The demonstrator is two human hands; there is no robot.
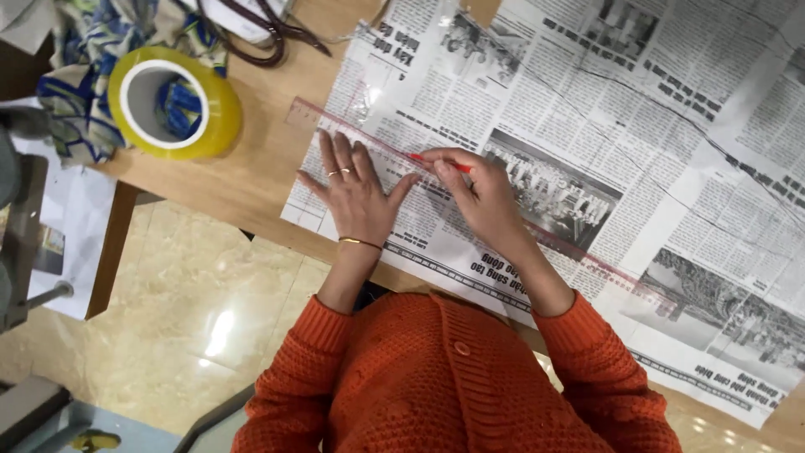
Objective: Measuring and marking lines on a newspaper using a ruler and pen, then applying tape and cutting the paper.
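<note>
Seen from the head camera, a person in an orange knitted cardigan leans over a wooden bench (251,168) on which a large sheet of newspaper (671,168) lies spread flat, covering most of the right side of the surface.

The left hand (356,197) rests palm down with its fingers spread wide, holding nothing in a grip but pressing flat on a long clear ruler (369,143). A ring shows on one finger and a thin gold bangle (360,243) circles the wrist. The ruler lies on the newspaper on a slant, running from the upper left near the paper's edge down towards the lower right, where its pinkish edge passes under the right forearm.

The right hand (478,197) is just beside the left, its fingers closed in a tight grip around a red pen (440,161). The pen's tip points left and meets the paper right along the ruler's edge, close to the left thumb.

Up at the left end of the bench a roll of yellowish clear tape (173,102) stands on its side, touching a patterned blue and cream cloth (84,75). Dark-handled scissors (268,33) lie near the top edge, partly on the newspaper's corner. Below the bench a glossy tiled floor (193,310) shows.
</note>
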